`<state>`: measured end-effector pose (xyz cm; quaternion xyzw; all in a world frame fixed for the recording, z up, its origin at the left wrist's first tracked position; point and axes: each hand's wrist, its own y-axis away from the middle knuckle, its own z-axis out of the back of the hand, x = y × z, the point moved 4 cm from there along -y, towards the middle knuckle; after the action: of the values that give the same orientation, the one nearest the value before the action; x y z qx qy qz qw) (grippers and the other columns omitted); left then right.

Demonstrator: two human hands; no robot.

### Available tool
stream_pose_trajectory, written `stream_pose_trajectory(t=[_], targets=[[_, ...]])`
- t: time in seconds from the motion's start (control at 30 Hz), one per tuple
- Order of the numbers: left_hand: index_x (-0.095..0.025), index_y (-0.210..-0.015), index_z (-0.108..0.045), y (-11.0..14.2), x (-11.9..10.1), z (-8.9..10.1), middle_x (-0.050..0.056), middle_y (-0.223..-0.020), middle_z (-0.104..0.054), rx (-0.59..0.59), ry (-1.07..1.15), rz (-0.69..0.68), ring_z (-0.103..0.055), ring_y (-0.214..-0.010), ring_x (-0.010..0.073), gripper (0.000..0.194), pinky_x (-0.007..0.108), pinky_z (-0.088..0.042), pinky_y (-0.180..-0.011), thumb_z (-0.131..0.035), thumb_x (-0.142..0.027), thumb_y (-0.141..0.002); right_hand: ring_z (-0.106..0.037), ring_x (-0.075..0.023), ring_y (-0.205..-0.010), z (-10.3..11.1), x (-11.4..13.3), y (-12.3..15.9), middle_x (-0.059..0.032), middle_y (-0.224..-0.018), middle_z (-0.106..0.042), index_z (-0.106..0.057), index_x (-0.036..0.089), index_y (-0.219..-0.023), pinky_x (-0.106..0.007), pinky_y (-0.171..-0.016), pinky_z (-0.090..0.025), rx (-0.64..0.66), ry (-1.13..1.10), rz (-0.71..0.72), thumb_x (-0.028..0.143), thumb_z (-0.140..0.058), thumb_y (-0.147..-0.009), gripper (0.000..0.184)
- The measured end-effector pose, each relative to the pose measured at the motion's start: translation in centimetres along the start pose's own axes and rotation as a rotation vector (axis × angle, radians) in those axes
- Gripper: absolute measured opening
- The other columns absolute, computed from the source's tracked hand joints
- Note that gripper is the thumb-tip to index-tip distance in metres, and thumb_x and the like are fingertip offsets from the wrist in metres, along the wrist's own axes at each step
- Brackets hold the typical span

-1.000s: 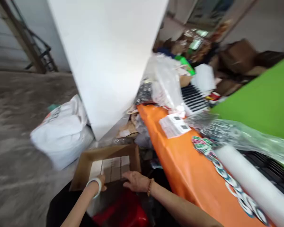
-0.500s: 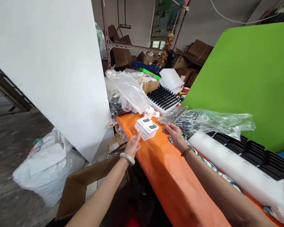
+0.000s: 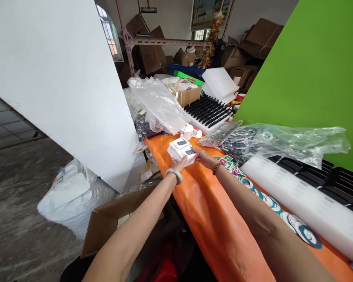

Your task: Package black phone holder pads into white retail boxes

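Several small white boxes (image 3: pixel 179 143) with a dark round picture on top stand stacked on the orange table cover (image 3: pixel 200 188). My left hand (image 3: pixel 180 163), with a pale bangle at its wrist, grips the near left side of the stack. On the right side, my right hand (image 3: pixel 204 157) presses its fingers against the same boxes; a beaded bracelet circles that wrist. Between them the stack is held from both sides. Its underside is hidden, so I cannot tell whether it is lifted. A white roll (image 3: pixel 187 131) stands just behind the boxes.
Round teal-and-white stickers (image 3: pixel 308 236) lie along the right, beside a long white foam tray (image 3: pixel 300 196) of black parts. Plastic-bagged parts (image 3: pixel 238 139) lie behind. An open carton (image 3: pixel 106 219) stands below left, near a white sack (image 3: pixel 72 199). Black pieces fill another tray (image 3: pixel 208 111).
My right hand has moved left from beside the clear bag onto the white boxes. My left hand has closed against their near side. The camera view has shifted slightly.
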<state>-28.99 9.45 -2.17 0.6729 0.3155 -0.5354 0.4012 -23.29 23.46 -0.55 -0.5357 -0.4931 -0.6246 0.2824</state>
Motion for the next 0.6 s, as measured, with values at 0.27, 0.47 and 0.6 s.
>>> stream_pose_trajectory(t=[0.27, 0.47, 0.6], targets=[[-0.017, -0.124, -0.044, 4.8, 1.2, 0.5, 0.014, -0.126, -0.053, -0.072, -0.120, -0.082, -0.050, -0.120, 0.0273, 0.083, 0.042, -0.035, -0.105, -0.082, -0.018, -0.050, -0.062, -0.0240, -0.100, 1.6, -1.2, 4.8, -0.0082, -0.107, -0.069, -0.063, 0.015, -0.110, -0.036, -0.089, -0.048, 0.089, -0.074, 0.106, 0.028, -0.053, -0.069, 0.044], [-0.019, -0.136, -0.034, 6.7, 1.5, 0.2, 0.015, -0.132, -0.038, -0.024, -0.417, -0.324, -0.036, -0.129, 0.0326, 0.099, 0.046, -0.029, -0.110, -0.078, -0.016, -0.047, -0.050, -0.0257, -0.124, 1.4, -3.7, 6.4, -0.0070, -0.137, -0.053, -0.049, 0.020, -0.133, -0.039, -0.101, -0.043, 0.043, -0.079, 0.208, 0.038, -0.047, -0.082, 0.055], [-0.019, -0.134, -0.034, 6.3, 1.0, 0.1, 0.016, -0.139, -0.033, 0.022, -0.431, -0.341, -0.028, -0.134, 0.0343, 0.099, 0.047, -0.024, -0.112, -0.079, -0.016, -0.046, -0.047, -0.0246, -0.128, 0.7, -4.1, 5.7, -0.0080, -0.134, -0.055, -0.046, 0.021, -0.136, -0.040, -0.103, -0.041, -0.087, -0.061, 0.235, 0.058, -0.030, -0.091, 0.061]])
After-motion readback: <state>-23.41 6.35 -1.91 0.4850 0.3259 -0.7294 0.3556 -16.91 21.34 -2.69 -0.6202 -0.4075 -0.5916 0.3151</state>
